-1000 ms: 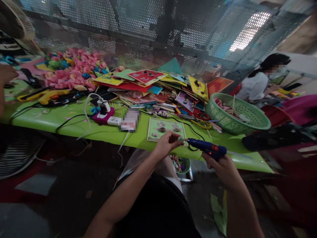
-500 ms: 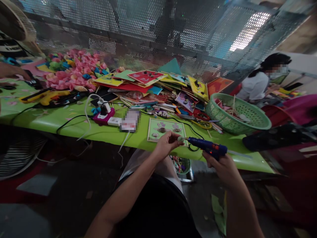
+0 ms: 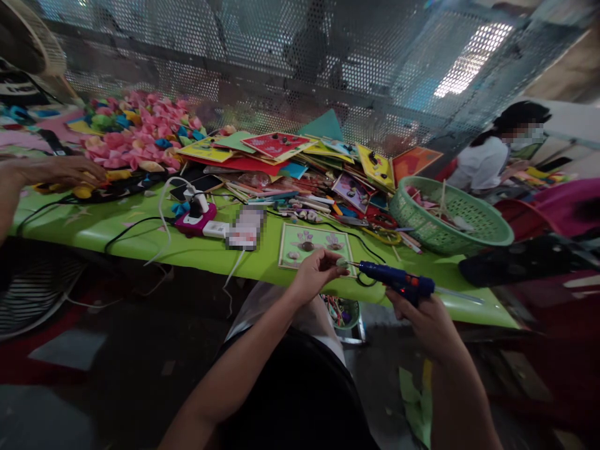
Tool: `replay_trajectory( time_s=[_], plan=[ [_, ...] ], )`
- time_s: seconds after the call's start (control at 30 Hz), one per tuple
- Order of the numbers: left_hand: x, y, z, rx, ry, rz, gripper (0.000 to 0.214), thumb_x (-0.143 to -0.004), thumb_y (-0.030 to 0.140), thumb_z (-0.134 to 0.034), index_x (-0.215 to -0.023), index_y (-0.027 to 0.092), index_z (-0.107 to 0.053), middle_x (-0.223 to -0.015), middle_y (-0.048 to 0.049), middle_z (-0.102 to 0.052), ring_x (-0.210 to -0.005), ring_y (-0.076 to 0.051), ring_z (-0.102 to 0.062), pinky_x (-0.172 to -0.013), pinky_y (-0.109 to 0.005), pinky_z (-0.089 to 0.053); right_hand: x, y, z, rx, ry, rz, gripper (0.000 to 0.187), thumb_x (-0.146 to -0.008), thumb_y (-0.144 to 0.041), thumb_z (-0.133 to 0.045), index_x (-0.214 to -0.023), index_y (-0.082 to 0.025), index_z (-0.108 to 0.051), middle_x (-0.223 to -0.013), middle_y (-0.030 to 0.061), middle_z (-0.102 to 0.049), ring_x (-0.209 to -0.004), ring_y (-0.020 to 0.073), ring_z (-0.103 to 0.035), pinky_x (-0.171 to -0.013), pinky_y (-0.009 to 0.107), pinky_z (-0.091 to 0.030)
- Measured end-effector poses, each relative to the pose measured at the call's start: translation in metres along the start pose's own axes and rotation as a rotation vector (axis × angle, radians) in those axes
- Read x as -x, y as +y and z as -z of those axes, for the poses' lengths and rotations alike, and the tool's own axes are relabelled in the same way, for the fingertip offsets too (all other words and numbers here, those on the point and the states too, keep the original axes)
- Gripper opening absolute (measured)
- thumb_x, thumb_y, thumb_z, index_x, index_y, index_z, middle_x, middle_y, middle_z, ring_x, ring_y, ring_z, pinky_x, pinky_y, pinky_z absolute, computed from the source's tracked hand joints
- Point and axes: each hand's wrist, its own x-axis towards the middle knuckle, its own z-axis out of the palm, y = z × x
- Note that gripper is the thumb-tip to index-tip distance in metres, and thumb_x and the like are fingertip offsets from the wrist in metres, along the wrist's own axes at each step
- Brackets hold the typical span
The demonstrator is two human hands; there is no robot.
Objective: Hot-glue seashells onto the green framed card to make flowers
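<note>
My right hand [image 3: 424,319] is wrapped round the grip of a blue glue gun [image 3: 396,280], whose nozzle points left. Its tip touches a small pale piece [image 3: 342,263] pinched in the fingers of my left hand [image 3: 315,272]. Both hands hover just in front of the near edge of the green table [image 3: 140,231]. Right behind them lies a light green card [image 3: 315,245] with small shell-like pieces stuck on it.
A green basket [image 3: 447,219] stands at the right. Coloured cards [image 3: 281,150] are piled at the back, pink paper flowers [image 3: 135,128] at the left. A power strip [image 3: 199,219] and cables lie mid-table. Another person's hand [image 3: 56,172] rests on a yellow glue gun. A person sits far right.
The other person's hand at the left has moved right onto the yellow glue gun. My own hands have barely shifted, with the nozzle staying at the pinched piece.
</note>
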Motion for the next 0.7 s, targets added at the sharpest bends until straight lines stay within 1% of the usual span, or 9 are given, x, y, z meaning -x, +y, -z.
replay_trajectory(
  time_s=[0.07,0.2,0.4,0.6,0.7],
  plan=[
    [0.0007,0.001,-0.0005,0.001,-0.004,0.0,0.056,-0.061,0.047,-0.097,-0.093,0.014,-0.064,-0.086,-0.0029,-0.072,-0.079,-0.018,-0.073,-0.081,-0.031,-0.053,-0.0017,0.0003,-0.0007,0.015,-0.005,0.003,0.046,-0.083,-0.058,-0.068,-0.054,-0.024,-0.055,-0.05,0.0002,-0.055,-0.049,0.0154,-0.05,-0.049,0.029,-0.039],
    [0.0018,0.0012,-0.0011,-0.001,-0.003,-0.005,0.056,-0.062,0.048,-0.096,-0.093,0.014,-0.064,-0.084,-0.0023,-0.072,-0.079,-0.017,-0.073,-0.08,-0.03,-0.052,-0.0018,0.0011,-0.0028,0.017,-0.011,0.006,0.047,-0.082,-0.06,-0.068,-0.055,-0.023,-0.056,-0.05,0.0002,-0.055,-0.049,0.0156,-0.049,-0.049,0.029,-0.038],
    [0.0004,-0.0009,-0.0008,0.006,0.009,-0.007,0.057,-0.061,0.048,-0.097,-0.093,0.015,-0.064,-0.085,-0.0022,-0.073,-0.078,-0.017,-0.074,-0.077,-0.029,-0.052,0.0005,0.0014,-0.0019,-0.01,-0.014,0.021,0.042,-0.084,-0.056,-0.069,-0.06,-0.023,-0.057,-0.053,-0.0007,-0.055,-0.052,0.0155,-0.05,-0.05,0.029,-0.04],
    [0.0008,0.0006,-0.0008,0.01,0.007,-0.004,0.059,-0.059,0.05,-0.097,-0.094,0.015,-0.064,-0.083,-0.0013,-0.072,-0.077,-0.016,-0.074,-0.078,-0.029,-0.052,-0.0009,-0.0045,-0.0062,-0.017,-0.01,0.006,0.041,-0.081,-0.058,-0.07,-0.062,-0.024,-0.058,-0.051,-0.0001,-0.057,-0.049,0.0162,-0.052,-0.048,0.029,-0.041],
    [0.0005,0.0018,-0.0009,0.015,0.01,0.002,0.059,-0.06,0.049,-0.097,-0.094,0.015,-0.063,-0.083,-0.0016,-0.073,-0.076,-0.016,-0.074,-0.076,-0.028,-0.053,0.0004,-0.005,-0.0039,-0.007,-0.013,0.014,0.039,-0.082,-0.055,-0.069,-0.062,-0.024,-0.058,-0.052,-0.0002,-0.056,-0.05,0.016,-0.051,-0.049,0.029,-0.041]
  ],
)
